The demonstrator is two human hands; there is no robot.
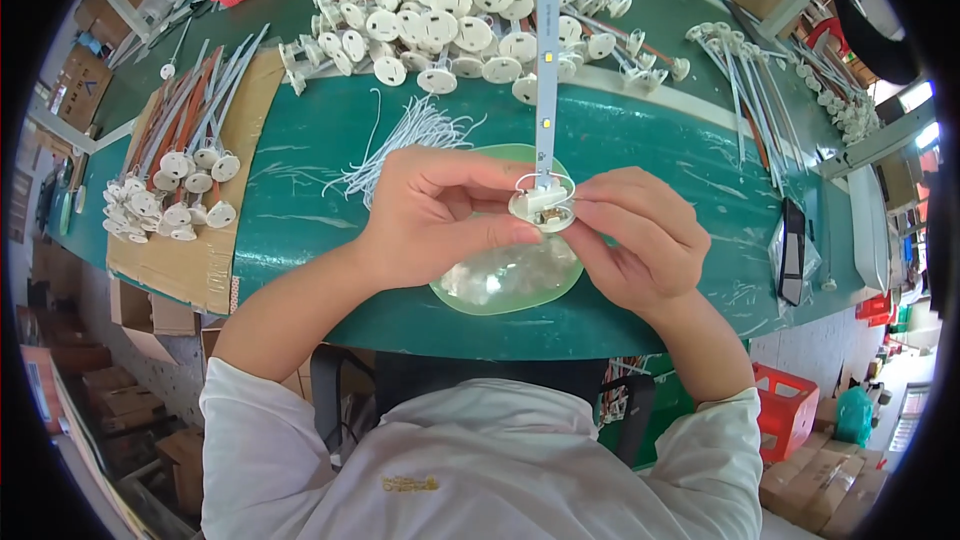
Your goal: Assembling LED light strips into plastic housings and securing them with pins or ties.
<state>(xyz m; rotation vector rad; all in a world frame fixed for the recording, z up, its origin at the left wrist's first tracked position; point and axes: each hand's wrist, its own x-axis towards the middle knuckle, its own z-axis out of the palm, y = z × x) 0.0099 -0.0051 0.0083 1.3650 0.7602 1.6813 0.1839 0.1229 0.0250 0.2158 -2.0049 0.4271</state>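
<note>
Over the middle of the table, a white LED strip [546,90] stands upright from a round white base [548,212]. Thumb and fingers of my left hand [432,205] grip the left side of that base. On its right, my right hand [640,235] is closed, fingertips pinched at a thin white wire [572,186] looping around the foot of the strip. Its fingers hide their exact hold. Beneath both hands sits a green-rimmed bowl [470,308] with small shiny pieces inside, too blurred to name. A bundle of loose white wires [420,130] lies behind my left hand.
A large heap of strips with round white bases [440,28] fills the table's far side. More assemblies [175,190] lie on cardboard [250,120] at the left, and others [735,50] at the right. A black-framed object [792,250] rests near the right edge.
</note>
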